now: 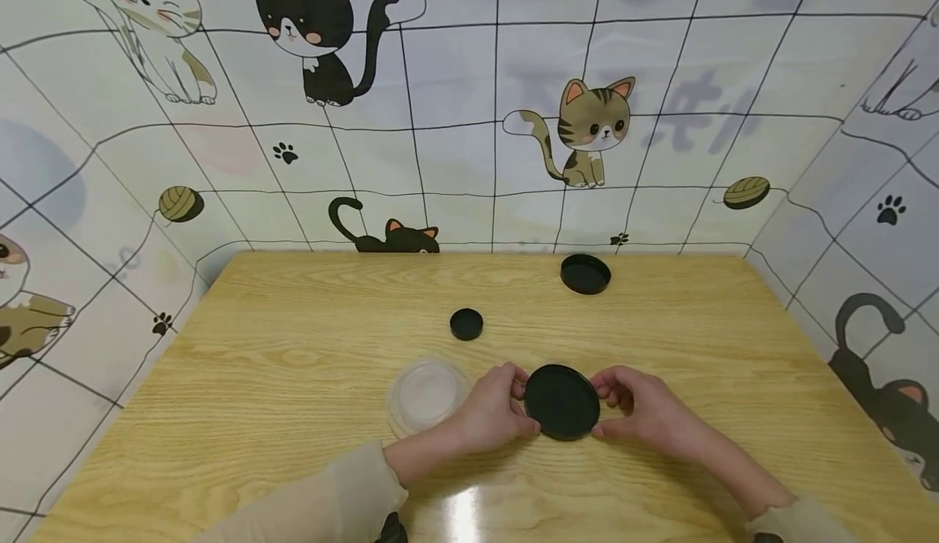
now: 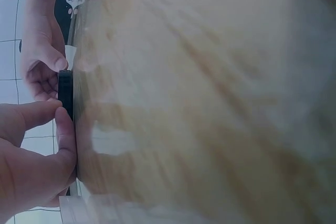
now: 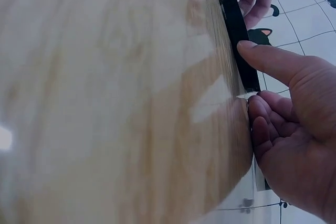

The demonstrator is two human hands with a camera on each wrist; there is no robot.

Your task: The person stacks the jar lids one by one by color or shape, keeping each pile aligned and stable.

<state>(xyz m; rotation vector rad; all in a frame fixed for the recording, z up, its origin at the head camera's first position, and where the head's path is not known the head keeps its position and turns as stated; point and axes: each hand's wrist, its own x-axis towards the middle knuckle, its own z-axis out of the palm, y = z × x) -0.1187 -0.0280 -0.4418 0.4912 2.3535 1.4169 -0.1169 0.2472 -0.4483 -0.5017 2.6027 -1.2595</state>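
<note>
A round black lid (image 1: pixel 562 403) with a low rim lies level between both hands, close over the table in the wrist views. My left hand (image 1: pixel 493 414) grips its left edge, thumb at the near side and fingers farther round. On the opposite edge, my right hand (image 1: pixel 645 414) holds it with the thumb (image 3: pixel 262 59) against the rim and the other fingers curled. Edge-on, the lid (image 2: pixel 65 93) appears as a dark band in the left wrist view. Just left of the left hand sits a clear round plastic container or lid (image 1: pixel 425 396), partly covered by that hand.
A small black round cap (image 1: pixel 466 324) lies beyond the clear piece. Farther back on the right is a larger shallow black lid or dish (image 1: pixel 585 274). The wooden table (image 1: pixel 308 323) meets cat-patterned sheeting (image 1: pixel 455 78) at its back and sides.
</note>
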